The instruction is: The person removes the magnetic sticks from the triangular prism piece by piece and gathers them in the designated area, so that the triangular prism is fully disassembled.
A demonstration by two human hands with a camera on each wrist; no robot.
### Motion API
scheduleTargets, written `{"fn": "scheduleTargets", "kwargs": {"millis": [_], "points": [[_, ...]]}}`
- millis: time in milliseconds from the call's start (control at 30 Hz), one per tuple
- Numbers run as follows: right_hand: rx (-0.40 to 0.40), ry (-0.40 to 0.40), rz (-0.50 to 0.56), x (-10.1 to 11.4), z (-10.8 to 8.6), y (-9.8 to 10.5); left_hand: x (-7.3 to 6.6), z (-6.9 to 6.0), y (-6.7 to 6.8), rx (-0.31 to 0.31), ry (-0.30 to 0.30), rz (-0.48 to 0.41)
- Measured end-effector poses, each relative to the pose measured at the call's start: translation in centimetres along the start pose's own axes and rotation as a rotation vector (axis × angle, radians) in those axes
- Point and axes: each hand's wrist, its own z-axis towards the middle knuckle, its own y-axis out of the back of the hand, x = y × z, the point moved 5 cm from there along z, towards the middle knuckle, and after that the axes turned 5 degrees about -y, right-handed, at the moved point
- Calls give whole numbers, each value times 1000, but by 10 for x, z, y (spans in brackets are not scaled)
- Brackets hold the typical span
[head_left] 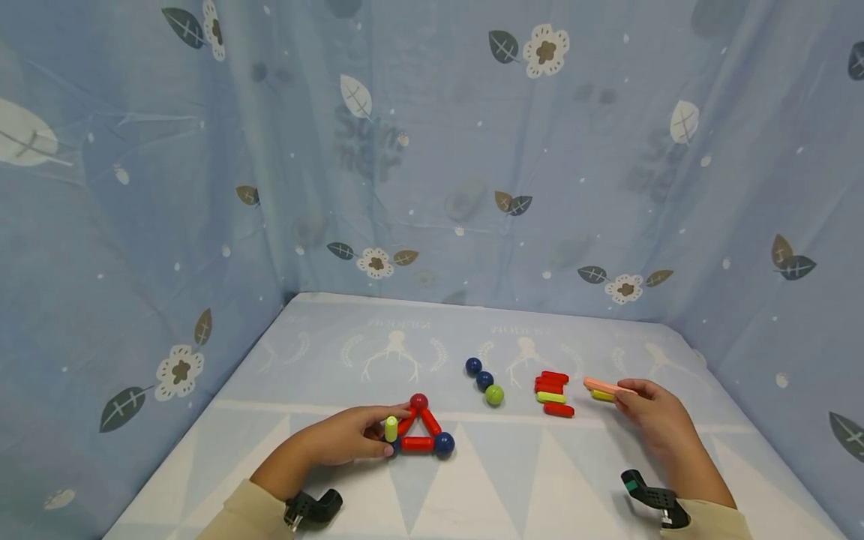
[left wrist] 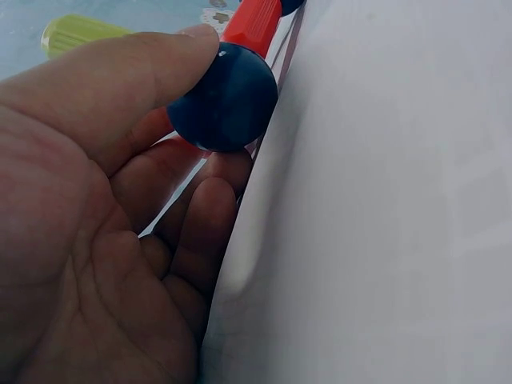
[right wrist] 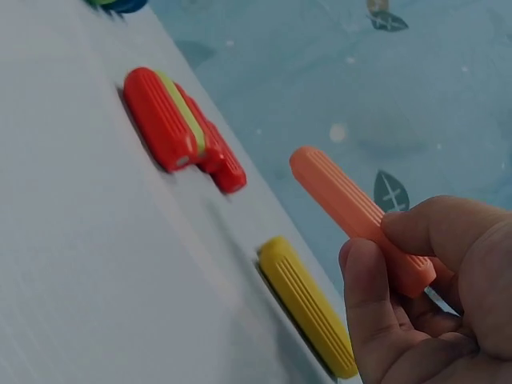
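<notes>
A triangle of red rods with a red ball at its far corner and blue balls at the near corners lies on the table. The left hand pinches the blue ball at the left corner; a yellow-green rod stands up from that corner. Between thumb and fingers the right hand holds an orange rod, raised above a yellow rod on the table.
Two blue balls and a green ball lie in a row beyond the triangle. Several red rods with a yellow-green rod among them are left of the right hand. Patterned curtains surround the table.
</notes>
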Motion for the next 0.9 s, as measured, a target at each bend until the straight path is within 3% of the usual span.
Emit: {"fn": "scheduleTargets", "kwargs": {"millis": [467,767,900], "points": [[-39,-45,127,-12,14,21,-1,3,5,-6,-10,-2],[-114,-139,88,-25,20,23,-1,2,4,6,-27,-3],[-128,-177,44,-33,21,24,1,0,1,8,-7,-17]]}}
